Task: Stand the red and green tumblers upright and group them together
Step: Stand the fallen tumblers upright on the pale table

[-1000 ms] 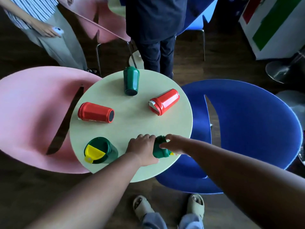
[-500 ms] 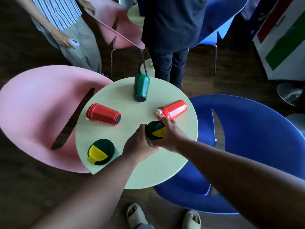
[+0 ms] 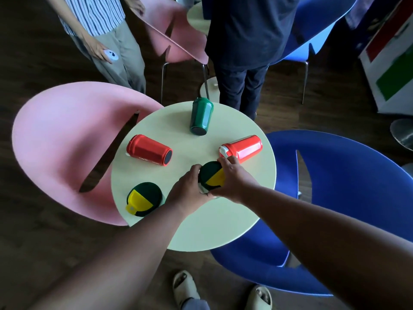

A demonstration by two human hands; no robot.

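On the round pale table (image 3: pixel 223 227) a green tumbler with a yellow-and-green lid (image 3: pixel 211 177) stands upright near the middle, held from both sides by my left hand (image 3: pixel 187 190) and my right hand (image 3: pixel 234 179). A second green tumbler (image 3: pixel 144 199) with the same lid stands upright at the near left. One red tumbler (image 3: pixel 148 149) lies on its side at the left, another red tumbler (image 3: pixel 243 148) lies at the right, just beyond my right fingers. A third green tumbler (image 3: pixel 201 116) lies on its side at the far edge.
A pink chair (image 3: pixel 62 142) abuts the table on the left, a blue chair (image 3: pixel 346 186) on the right. Two people stand beyond the table, one in dark trousers (image 3: pixel 241 86) close to its far edge. My feet (image 3: pixel 187 287) show below.
The green tumbler lay at the table's near edge in both hands; it has been lifted, turned lid-up and moved to the middle of the table. The camera view has shifted too.
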